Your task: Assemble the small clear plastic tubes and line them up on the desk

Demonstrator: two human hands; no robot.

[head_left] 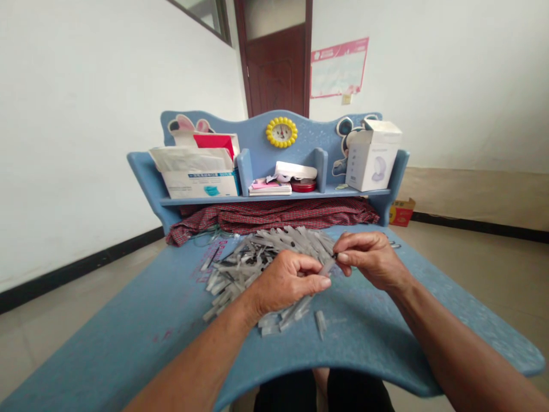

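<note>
Grey strips lie in a pile (266,252) on the blue surface (141,320), close so you can grab more, while your left hand (285,283) and right hand (371,257) pinch one strip (329,266) between them.

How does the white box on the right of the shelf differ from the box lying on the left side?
The white box stands upright with its top flap open; the left box lies low and long with papers on top. The white box is plain with a faint picture; the left box carries a blue band. Both sit on the blue shelf.
</note>
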